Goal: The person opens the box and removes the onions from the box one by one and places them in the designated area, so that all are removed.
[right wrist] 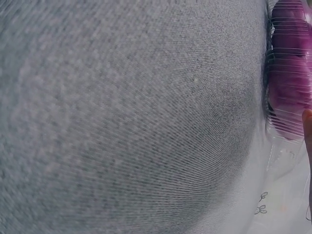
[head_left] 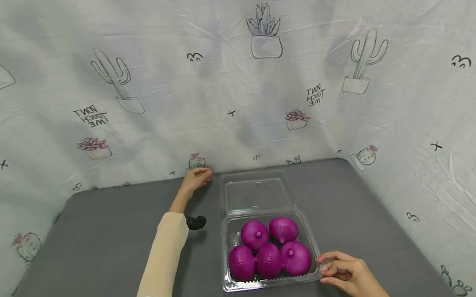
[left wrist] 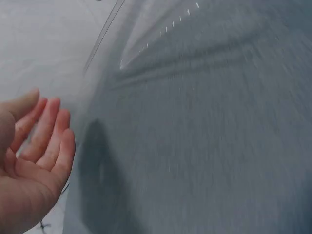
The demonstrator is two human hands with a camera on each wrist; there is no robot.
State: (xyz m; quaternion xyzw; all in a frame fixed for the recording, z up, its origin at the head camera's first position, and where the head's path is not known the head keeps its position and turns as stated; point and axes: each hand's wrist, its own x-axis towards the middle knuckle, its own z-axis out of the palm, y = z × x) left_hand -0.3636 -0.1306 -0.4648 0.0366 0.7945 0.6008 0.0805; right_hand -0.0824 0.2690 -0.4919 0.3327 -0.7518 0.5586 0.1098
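A clear plastic clamshell container (head_left: 269, 283) lies with its lid (head_left: 256, 193) folded back flat on the table. Several purple onions (head_left: 268, 260) sit in its base; a few show through the ribbed wall in the right wrist view as purple onions (right wrist: 290, 73). My right hand (head_left: 348, 272) pinches the near right corner of the base between thumb and fingers. Only a fingertip (right wrist: 307, 117) of it appears in the right wrist view. Beside the lid's far left corner, my left hand (head_left: 196, 179) hovers apart from it, its fingers (left wrist: 48, 131) loosely bent around nothing.
A grey cloth covers the table (head_left: 116, 251). Behind it and at both sides hangs a pale curtain (head_left: 224, 84) printed with cacti. A black wrist-worn device (head_left: 195, 222) sticks out beside the left forearm.
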